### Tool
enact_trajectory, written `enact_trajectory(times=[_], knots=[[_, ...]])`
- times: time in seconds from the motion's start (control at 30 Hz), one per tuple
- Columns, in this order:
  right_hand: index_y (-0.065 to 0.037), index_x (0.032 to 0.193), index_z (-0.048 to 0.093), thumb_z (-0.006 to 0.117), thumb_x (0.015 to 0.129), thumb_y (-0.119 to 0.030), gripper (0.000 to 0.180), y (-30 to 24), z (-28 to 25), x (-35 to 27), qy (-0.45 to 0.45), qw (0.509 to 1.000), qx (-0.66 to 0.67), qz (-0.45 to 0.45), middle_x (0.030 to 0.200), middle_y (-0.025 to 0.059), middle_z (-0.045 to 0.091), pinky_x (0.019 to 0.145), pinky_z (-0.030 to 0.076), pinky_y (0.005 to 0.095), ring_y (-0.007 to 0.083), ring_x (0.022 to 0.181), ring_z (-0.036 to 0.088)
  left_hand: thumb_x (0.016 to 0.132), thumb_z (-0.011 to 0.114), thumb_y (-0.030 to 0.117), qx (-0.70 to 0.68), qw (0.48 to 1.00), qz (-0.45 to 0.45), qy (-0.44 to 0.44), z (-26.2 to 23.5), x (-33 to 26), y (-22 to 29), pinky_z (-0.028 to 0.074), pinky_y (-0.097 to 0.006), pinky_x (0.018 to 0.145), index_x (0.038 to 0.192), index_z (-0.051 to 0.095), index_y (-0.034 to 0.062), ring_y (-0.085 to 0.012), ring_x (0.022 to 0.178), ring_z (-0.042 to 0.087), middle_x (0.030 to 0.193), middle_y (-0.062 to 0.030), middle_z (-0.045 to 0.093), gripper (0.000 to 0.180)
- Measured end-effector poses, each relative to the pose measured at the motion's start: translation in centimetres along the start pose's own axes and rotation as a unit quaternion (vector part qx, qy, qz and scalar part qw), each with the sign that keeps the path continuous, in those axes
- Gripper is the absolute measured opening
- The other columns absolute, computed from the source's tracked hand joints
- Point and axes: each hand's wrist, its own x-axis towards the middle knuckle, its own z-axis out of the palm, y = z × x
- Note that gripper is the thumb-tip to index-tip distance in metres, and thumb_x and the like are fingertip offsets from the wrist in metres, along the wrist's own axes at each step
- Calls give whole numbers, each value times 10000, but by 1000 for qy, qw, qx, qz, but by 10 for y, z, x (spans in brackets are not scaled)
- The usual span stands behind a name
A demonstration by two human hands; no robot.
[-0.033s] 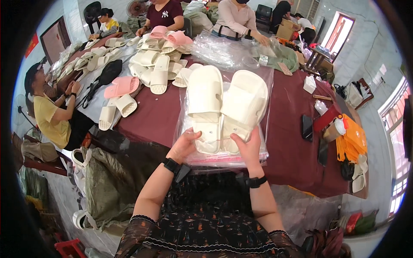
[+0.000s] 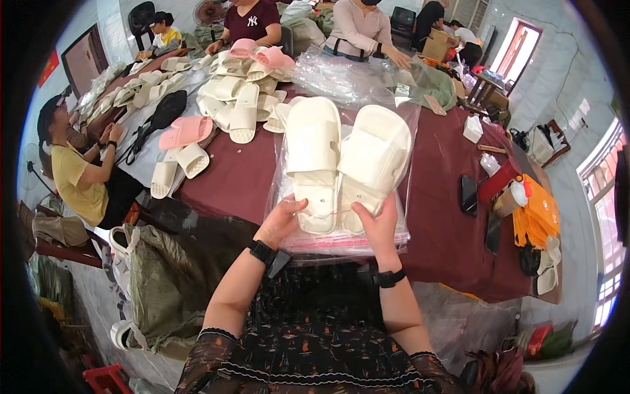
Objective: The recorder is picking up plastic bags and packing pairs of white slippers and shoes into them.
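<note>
Clamping cream slippers (image 2: 314, 144) near their heels with left hand (image 2: 282, 220) at seven o'clock and right hand (image 2: 378, 223) at five, with toes toward twelve, against clear plastic (image 2: 328, 245); apparently bagging the pair, next calling for level heels and steady, even pressure

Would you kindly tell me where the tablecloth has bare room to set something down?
Bare maroon tablecloth shows right of the held white slippers, up to the black phone; another patch lies left of the clear plastic bags, this side of the slipper pile. That pile and the right edge, by the orange bags, are crowded.
</note>
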Motion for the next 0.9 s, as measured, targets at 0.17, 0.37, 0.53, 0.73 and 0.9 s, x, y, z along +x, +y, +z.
enact_trajectory(times=[0.17,0.37,0.53,0.73,0.9], knots=[[61,1198,414,745,808,-109,540,2,30,-10,41,995,82,38,1108,179,610,861,474,339,234,987,612,924,576,80,12,999,-7,-33,9,5,-2,450,-398,1024,1356,417,-27,-262,1168,573,1282,-148,569,472],[71,1334,392,578,945,-243,534,29,7,-8,-180,983,-14,36,1288,238,516,1030,366,383,299,1270,448,943,564,115,2,999,12,37,2,4,-10,467,-403,1007,1351,416,-27,-267,1157,579,1285,-144,565,457],[-5,1351,499,247,1027,-358,541,35,-10,-6,-236,970,-20,64,1433,242,422,1137,234,424,346,1375,341,945,559,150,-111,992,18,57,-18,6,-7,440,-433,1033,1349,413,-32,-285,1165,573,1296,-152,557,467],[14,1148,617,477,879,-79,317,94,2,-19,-243,935,-224,-127,1206,195,612,1064,363,446,383,1254,469,953,527,211,-80,995,17,55,-2,-18,4,453,-415,1007,1288,489,-3,-253,1102,601,1202,-132,608,399],[-40,1283,557,503,933,-198,389,70,-4,-17,-282,914,-268,-116,1332,204,532,1110,282,469,377,1299,426,922,582,97,-41,984,167,44,-2,-69,23,478,-371,987,1337,455,-9,-204,1087,616,1244,-113,601,447]])
